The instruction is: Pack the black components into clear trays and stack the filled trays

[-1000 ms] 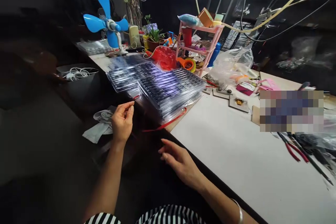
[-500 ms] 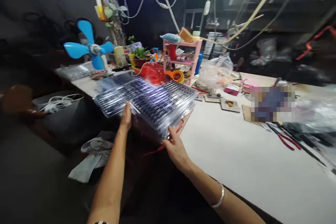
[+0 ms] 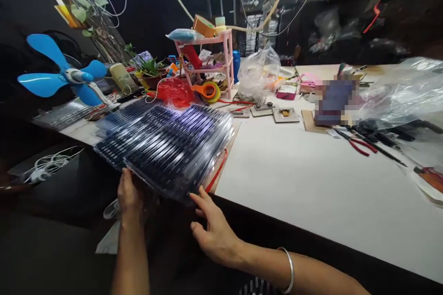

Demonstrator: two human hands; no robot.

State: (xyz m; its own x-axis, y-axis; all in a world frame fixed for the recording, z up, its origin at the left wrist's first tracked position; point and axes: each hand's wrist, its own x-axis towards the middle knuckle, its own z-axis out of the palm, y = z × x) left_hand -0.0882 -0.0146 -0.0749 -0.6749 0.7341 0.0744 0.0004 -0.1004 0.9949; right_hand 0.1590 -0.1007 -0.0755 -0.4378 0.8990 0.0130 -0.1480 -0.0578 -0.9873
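A stack of clear, ribbed plastic trays (image 3: pixel 173 147) with dark slots lies at the table's left edge, its near side jutting over the front. My left hand (image 3: pixel 129 193) grips the near left corner, thumb at the rim and the other fingers mostly hidden beneath. At the near right corner is my right hand (image 3: pixel 214 226), its fingers apart and the fingertips at the tray's edge. A red cord (image 3: pixel 218 170) runs along the right side of the stack. More ribbed trays (image 3: pixel 117 117) lie behind it.
A blue-bladed fan (image 3: pixel 74 76) stands at the left. Behind the trays are a red plastic bag (image 3: pixel 175 92), a tape dispenser (image 3: pixel 207 91) and a pink shelf (image 3: pixel 226 60). Red-handled pliers (image 3: pixel 360 145) and a clear plastic bag (image 3: pixel 404 94) lie on the white table (image 3: pixel 294 184).
The view has swung right, so the scene sits further left. The tray stack has come down onto the pile, and my right hand has loosened, its fingers spreading from the corner.
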